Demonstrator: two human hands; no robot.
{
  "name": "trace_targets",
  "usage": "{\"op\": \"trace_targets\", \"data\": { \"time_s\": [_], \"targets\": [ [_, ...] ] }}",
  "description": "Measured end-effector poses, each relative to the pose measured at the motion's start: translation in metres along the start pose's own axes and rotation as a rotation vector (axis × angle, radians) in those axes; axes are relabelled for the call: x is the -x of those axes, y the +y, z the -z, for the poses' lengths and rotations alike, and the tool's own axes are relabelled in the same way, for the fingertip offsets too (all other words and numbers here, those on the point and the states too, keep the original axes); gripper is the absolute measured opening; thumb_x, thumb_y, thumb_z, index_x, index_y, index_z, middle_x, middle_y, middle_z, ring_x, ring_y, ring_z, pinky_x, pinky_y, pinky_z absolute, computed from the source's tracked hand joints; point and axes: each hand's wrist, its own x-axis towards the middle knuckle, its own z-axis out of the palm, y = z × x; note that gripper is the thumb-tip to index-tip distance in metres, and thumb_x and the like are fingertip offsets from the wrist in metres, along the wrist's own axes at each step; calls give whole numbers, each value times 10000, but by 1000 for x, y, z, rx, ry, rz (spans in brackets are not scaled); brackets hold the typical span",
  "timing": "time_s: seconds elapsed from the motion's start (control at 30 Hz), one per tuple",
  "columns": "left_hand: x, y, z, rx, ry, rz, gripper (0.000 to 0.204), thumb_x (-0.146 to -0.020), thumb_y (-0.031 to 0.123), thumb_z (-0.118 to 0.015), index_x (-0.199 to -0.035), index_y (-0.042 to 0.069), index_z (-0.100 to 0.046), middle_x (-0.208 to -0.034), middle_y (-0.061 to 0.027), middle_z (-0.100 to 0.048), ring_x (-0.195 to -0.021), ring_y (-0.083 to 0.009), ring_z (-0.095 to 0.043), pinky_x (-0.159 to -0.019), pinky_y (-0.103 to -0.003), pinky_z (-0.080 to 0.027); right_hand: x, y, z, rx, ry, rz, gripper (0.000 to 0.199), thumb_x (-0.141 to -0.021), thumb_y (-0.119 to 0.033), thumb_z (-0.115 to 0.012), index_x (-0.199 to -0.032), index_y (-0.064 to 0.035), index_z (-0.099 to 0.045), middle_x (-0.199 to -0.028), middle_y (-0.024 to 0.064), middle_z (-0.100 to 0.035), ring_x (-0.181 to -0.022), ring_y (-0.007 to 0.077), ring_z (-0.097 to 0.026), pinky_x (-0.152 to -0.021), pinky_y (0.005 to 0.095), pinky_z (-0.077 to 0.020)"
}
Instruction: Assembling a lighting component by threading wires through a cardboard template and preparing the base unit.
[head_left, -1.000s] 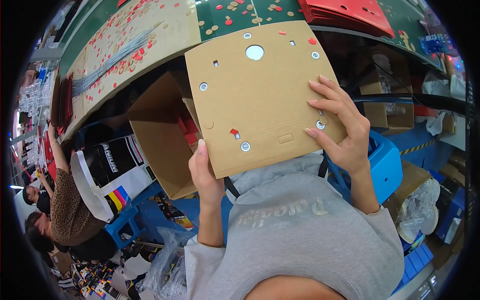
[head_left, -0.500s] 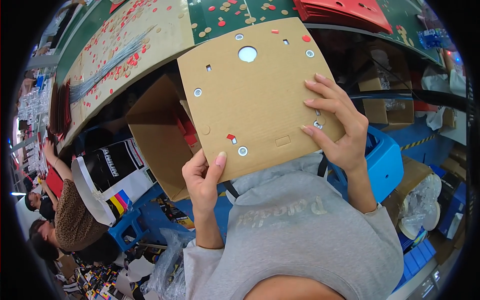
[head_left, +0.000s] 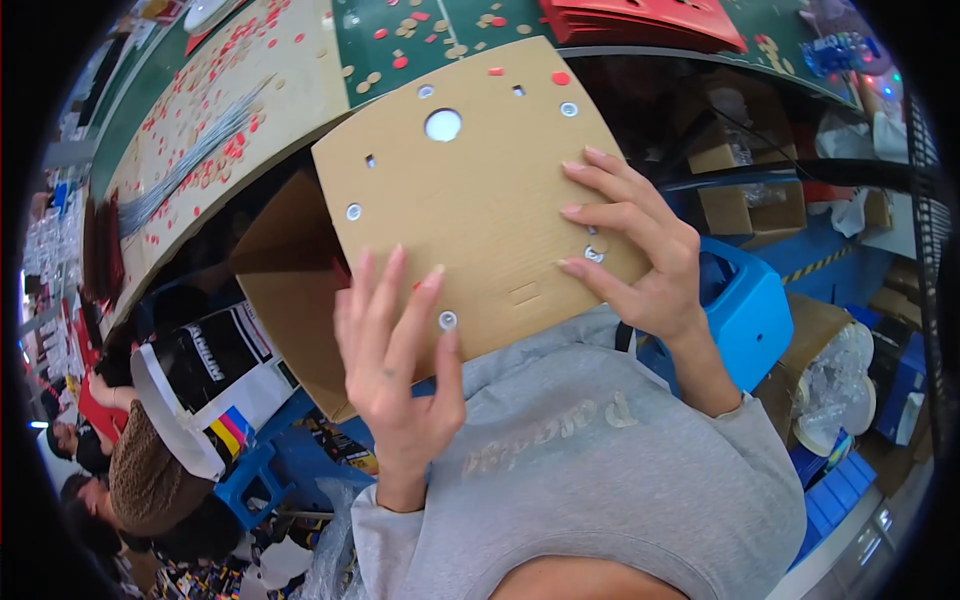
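A tan cardboard panel [head_left: 490, 215] with a bowed far edge is held in front of my chest. It has a large round hole [head_left: 443, 125], small slots and several silvery round fittings. My right hand [head_left: 645, 255] grips its right side, fingers spread over the face and thumb near the lower right fitting. My left hand [head_left: 400, 365] reaches over the lower left corner, fingers stretched out and slightly smeared, beside a silvery fitting [head_left: 447, 320]. A tiny red scrap shows by its fingertips. Two red scraps lie near the panel's far edge, one of them a red disc [head_left: 561, 78].
Beyond the panel, a curved workbench [head_left: 290, 100] carries red and tan scraps, a bundle of thin wires [head_left: 200, 155] and red sheets [head_left: 640, 25]. An open carton [head_left: 290, 300] stands left, a blue stool [head_left: 750, 310] right. Another person [head_left: 150, 460] sits at far left.
My left hand has let go of the lower left corner and extended its fingers over the panel's face. The panel and surroundings sit further left in view. My right hand keeps its grip.
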Motion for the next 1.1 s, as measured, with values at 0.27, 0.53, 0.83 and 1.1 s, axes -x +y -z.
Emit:
{"op": "trace_targets", "data": {
  "time_s": [0.27,0.53,0.83,1.1],
  "targets": [
    [-9,4,-18,97,85,146,750,-763,89,-811,-1436,-52,-511,-1431,-218,-582,-1345,-380,-550,-1071,-466,-422,1,-2,19,-40,-38,-100,347,-689,12,-814,-1032,-26,-775,-1322,183,-671,-1359,383,-541,-1118,452,-443],
    [-10,6,-21,90,104,149,771,-735,82,-818,-1430,-58,-514,-1409,-209,-610,-1323,-337,-581,-1076,-428,-416,-4,-10,26,227,-24,49,255,-701,-3,-821,-952,-36,-783,-1123,128,-752,-1150,298,-689,-932,389,-538],
    [-11,13,-27,33,150,104,756,-731,85,-815,-1411,-72,-526,-1393,-221,-618,-1305,-330,-602,-1049,-434,-439,-4,-43,16,649,4,121,147,-722,11,-802,-857,-1,-744,-924,109,-766,-880,234,-758,-673,315,-578],
    [-17,12,-33,4,182,88,682,-761,93,-791,-1387,-49,-562,-1371,-174,-644,-1299,-344,-603,-1037,-442,-447,-9,-25,46,553,89,97,157,-738,55,-743,-886,1,-744,-952,134,-765,-864,263,-760,-746,318,-598]
  ]
}}
